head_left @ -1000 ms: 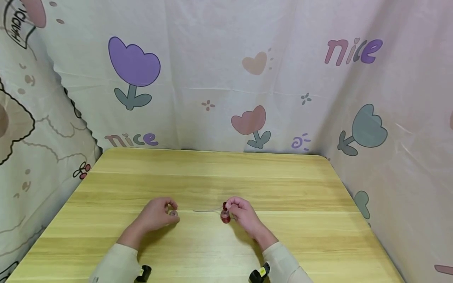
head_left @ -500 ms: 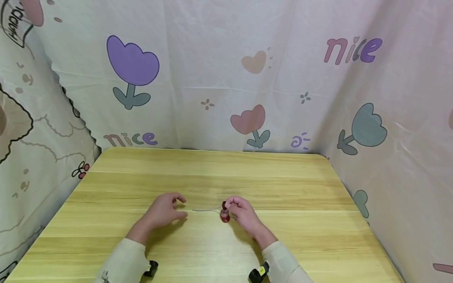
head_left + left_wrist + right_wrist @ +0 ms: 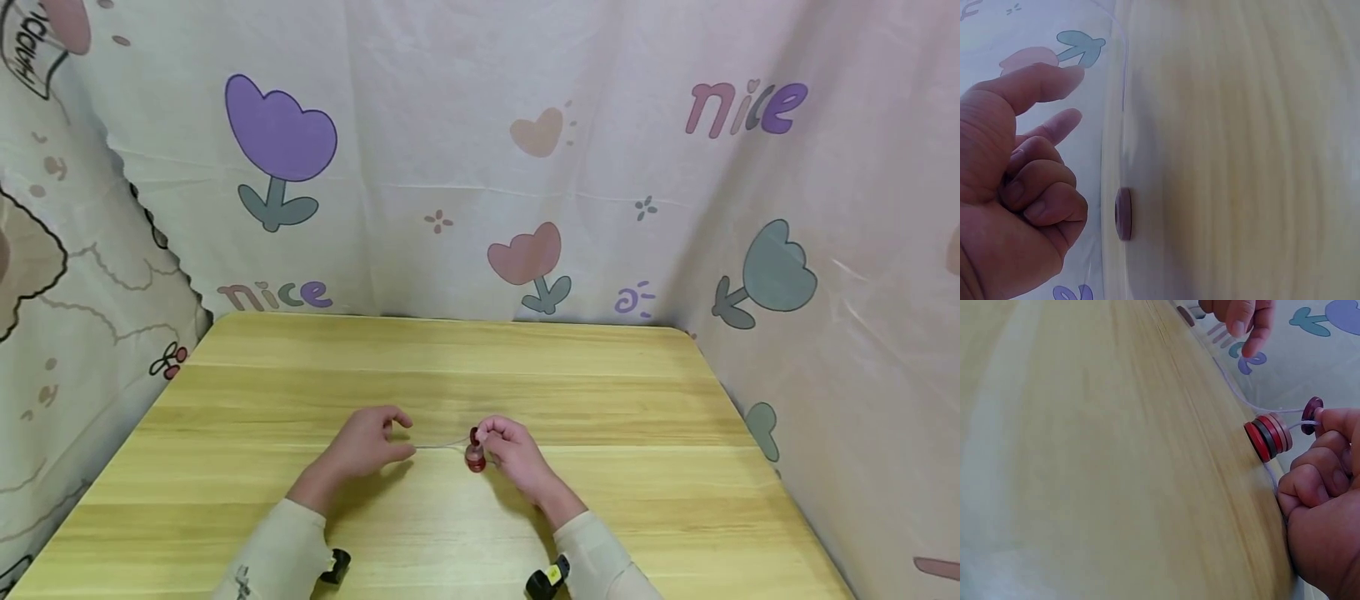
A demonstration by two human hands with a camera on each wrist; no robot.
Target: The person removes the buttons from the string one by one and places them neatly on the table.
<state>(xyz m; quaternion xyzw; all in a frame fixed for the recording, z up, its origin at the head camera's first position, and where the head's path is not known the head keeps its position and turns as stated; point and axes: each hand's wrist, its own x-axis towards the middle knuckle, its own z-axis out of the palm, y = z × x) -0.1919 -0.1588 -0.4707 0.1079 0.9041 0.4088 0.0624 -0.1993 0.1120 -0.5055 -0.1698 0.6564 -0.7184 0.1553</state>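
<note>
My right hand (image 3: 519, 460) pinches a dark red disc (image 3: 1312, 415) between thumb and index finger, its other fingers curled in. A thin pale string (image 3: 1230, 380) runs through that disc. Just beside it, a small stack of red, black and pinkish discs (image 3: 1270, 436) is on the string, close over the table. My left hand (image 3: 366, 443) reaches to the string's left end, thumb tip right at it, index finger held apart and the other fingers curled. Under the left hand lies a single brown disc (image 3: 1123, 214), hidden in the head view.
The wooden table (image 3: 600, 392) spreads around both hands. A pale printed cloth (image 3: 420, 150) hangs behind the table and along both sides. Black wrist cameras sit at the left cuff (image 3: 270, 550) and right cuff (image 3: 600, 550).
My left hand has moved right, away from a small round disc between its fingertips, to the end of the string. My right hand stays nearly still with its disc.
</note>
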